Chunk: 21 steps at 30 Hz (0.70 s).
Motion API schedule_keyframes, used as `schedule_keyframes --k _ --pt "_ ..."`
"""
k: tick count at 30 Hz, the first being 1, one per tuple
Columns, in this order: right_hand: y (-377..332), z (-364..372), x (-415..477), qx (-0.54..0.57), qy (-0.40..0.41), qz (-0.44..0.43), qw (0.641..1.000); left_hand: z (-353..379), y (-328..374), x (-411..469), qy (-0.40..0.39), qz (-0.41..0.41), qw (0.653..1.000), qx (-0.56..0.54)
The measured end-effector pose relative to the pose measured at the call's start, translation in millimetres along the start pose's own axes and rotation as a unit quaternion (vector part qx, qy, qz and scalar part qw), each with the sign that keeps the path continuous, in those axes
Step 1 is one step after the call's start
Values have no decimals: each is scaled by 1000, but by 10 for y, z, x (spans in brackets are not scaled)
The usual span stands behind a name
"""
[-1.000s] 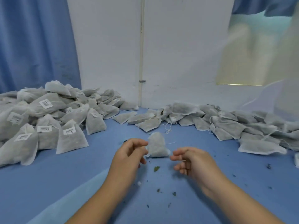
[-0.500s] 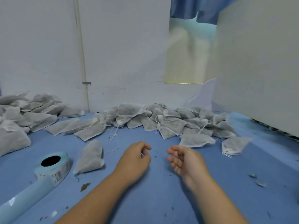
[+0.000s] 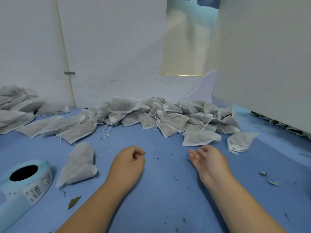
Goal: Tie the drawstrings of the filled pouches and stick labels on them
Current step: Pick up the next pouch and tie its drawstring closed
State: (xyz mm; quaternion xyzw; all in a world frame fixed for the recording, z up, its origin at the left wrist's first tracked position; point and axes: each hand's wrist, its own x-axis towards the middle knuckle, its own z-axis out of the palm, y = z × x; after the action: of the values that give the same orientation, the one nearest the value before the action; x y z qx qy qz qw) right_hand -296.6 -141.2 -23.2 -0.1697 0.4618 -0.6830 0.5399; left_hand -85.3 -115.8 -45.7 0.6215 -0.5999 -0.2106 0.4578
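Blue surface [image 3: 161,195], pouch [image 3: 78,163] left of the clenched left hand [image 3: 127,163], right hand [image 3: 208,162] relaxed

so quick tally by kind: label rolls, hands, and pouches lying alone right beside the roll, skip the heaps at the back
label roll: 1
hands: 2, left hand and right hand
pouch alone beside the roll: 1
total: 4

Packing wkshp: pouch heaps [image 3: 168,118], label roll [image 3: 42,182]
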Motion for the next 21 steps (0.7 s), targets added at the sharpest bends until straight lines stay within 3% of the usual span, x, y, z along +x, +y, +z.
schedule_keyframes --k 2,3,6,9,12,14,18,21 --pt "-79 -21 133 -111 32 -98 988 2 -5 0 -3 -7 1000 -5" --pt "-126 -55 219 -215 50 -166 961 3 -5 -2 -6 -6 1000 -5" --pt "-257 -183 477 -510 70 -337 788 11 -18 5 -14 -6 1000 1" --pt "-319 -266 676 -647 60 -371 663 31 -39 41 -18 -9 1000 10" --pt "-254 -312 774 -747 45 -322 579 54 -63 67 -18 -13 999 23" --pt "-224 -321 818 -759 36 -328 561 66 -70 74 -21 -16 999 36" --pt "-264 -334 817 -729 40 -338 594 75 -64 57 -23 -19 999 42" --pt "-250 -317 714 -724 29 -348 595 68 -59 36 -18 -12 999 32"
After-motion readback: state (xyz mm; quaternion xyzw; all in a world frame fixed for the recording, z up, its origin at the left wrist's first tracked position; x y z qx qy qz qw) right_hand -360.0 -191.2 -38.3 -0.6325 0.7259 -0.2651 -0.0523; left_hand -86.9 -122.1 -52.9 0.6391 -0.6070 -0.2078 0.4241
